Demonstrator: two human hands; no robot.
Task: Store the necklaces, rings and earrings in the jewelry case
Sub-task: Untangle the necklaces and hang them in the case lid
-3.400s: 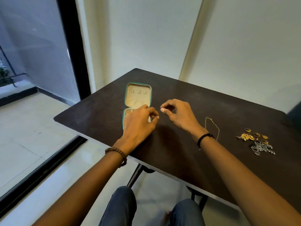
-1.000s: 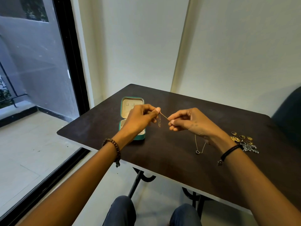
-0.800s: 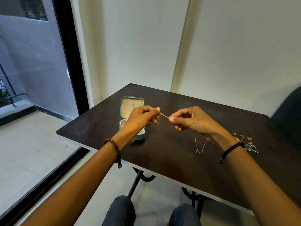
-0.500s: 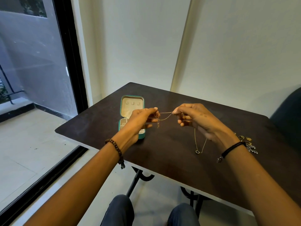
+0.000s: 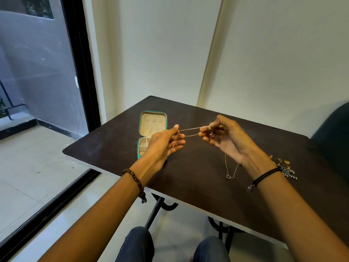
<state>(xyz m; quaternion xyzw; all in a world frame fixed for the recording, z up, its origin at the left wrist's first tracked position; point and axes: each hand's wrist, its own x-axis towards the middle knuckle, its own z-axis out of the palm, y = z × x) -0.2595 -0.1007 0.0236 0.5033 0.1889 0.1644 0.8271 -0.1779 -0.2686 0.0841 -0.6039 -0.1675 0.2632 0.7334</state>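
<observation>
necklaces: two; a thin chain [image 5: 192,128] stretched in the air between both hands, a heart-pendant necklace [image 5: 228,176] lying on the bench [image 5: 188,186]
left hand [image 5: 162,146]: pinches one end of the thin chain
right hand [image 5: 226,140]: pinches the other end
jewelry case [image 5: 153,127]: one, open, base partly hidden behind the left hand
rings and earrings [image 5: 285,167]: one pile, partly covered by the right wrist, too small to count

The jewelry case [image 5: 153,129] was teal outside with a plain cream lining. The thin necklace [image 5: 192,128] looked rose-gold, the second necklace [image 5: 228,176] a paler gold, the rings [image 5: 279,160] yellow gold and the earrings [image 5: 289,173] silver-grey. The table [image 5: 188,186] was dark brown with a pale edge. A beaded bracelet [image 5: 135,178] was brown, a wristband [image 5: 264,175] was black and the wall [image 5: 160,53] was off-white.
</observation>
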